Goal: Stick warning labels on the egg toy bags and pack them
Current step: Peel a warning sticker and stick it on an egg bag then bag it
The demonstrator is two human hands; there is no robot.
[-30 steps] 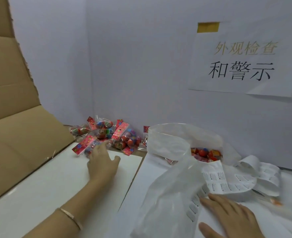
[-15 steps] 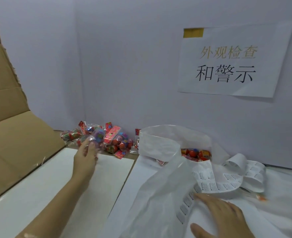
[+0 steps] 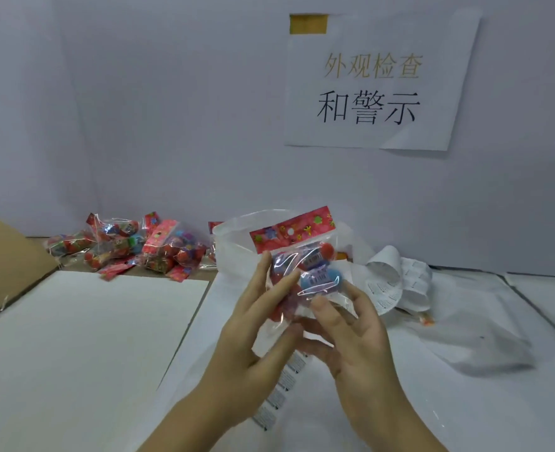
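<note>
I hold one egg toy bag (image 3: 305,256) upright in front of me, a clear pouch with a red patterned header and red and blue eggs inside. My left hand (image 3: 253,334) grips its left side, thumb on the front. My right hand (image 3: 351,334) pinches its lower right corner. A pile of several more egg toy bags (image 3: 129,249) lies at the back left against the wall. A strip of warning labels (image 3: 397,282) curls on the table to the right, with more labels (image 3: 279,396) running below my hands.
A large white plastic bag (image 3: 233,243) stands open behind the held pouch. A cardboard box flap (image 3: 5,256) rises at the left. A white board (image 3: 83,337) covers the left table. A paper sign (image 3: 377,83) hangs on the wall. Crumpled clear plastic (image 3: 475,334) lies at the right.
My left hand picked a bag from the back-left pile and brought it to the centre. My right hand left the label strip and took hold of the bag.
</note>
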